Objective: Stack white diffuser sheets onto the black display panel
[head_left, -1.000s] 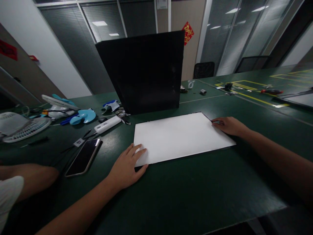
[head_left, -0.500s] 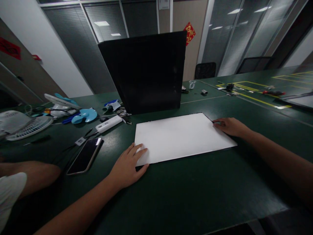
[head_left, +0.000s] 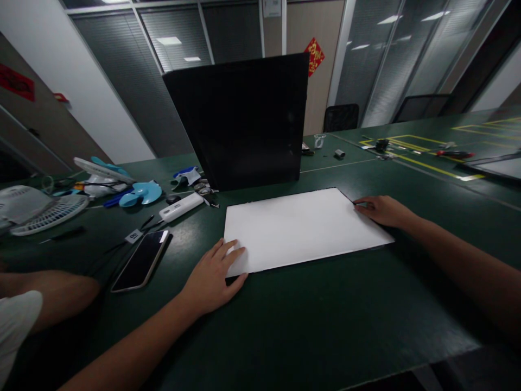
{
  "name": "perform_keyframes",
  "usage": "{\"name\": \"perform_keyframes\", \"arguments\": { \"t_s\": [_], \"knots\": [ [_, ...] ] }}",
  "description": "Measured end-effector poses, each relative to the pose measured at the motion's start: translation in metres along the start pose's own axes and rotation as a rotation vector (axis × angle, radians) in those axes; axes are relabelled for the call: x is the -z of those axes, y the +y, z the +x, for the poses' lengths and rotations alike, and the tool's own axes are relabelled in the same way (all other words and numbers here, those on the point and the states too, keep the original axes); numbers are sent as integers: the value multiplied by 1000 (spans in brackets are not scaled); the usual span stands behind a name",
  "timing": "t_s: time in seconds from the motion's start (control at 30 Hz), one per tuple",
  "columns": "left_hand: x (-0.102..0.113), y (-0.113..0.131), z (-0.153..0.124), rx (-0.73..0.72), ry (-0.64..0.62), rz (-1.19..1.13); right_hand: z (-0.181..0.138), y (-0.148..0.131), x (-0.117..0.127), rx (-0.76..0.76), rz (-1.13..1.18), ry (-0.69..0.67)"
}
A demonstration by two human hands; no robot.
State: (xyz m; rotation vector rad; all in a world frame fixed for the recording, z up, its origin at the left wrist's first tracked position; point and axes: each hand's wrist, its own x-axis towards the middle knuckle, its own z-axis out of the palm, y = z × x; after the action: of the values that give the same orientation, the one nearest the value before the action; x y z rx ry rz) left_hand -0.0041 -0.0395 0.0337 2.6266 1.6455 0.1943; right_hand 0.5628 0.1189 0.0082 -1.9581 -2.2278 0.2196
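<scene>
A thin white rectangular panel (head_left: 293,228) with a dark border lies flat on the dark green table. My left hand (head_left: 215,274) rests at its near left corner, fingers spread, two fingertips on the white surface and the thumb by the front edge. At the right edge my right hand (head_left: 382,210) has its fingers closed, with the fingertips at the panel's rim; their undersides are hidden. Behind the panel a large black screen-like sheet (head_left: 252,125) stands upright, tilted a little.
Left of the panel lie a phone (head_left: 142,260), a white handheld device (head_left: 182,207), a blue fan blade (head_left: 140,194) and a white fan grille (head_left: 51,213). Another person's arm (head_left: 49,293) rests at the left. A red-handled screwdriver (head_left: 455,154) lies at the far right.
</scene>
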Motion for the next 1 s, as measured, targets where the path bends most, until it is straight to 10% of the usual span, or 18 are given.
{"name": "perform_keyframes", "arguments": {
  "t_s": [1.0],
  "knots": [
    [2,3,0,3,-18,12,-2,-6,3,-16,-12,-14]
  ]
}}
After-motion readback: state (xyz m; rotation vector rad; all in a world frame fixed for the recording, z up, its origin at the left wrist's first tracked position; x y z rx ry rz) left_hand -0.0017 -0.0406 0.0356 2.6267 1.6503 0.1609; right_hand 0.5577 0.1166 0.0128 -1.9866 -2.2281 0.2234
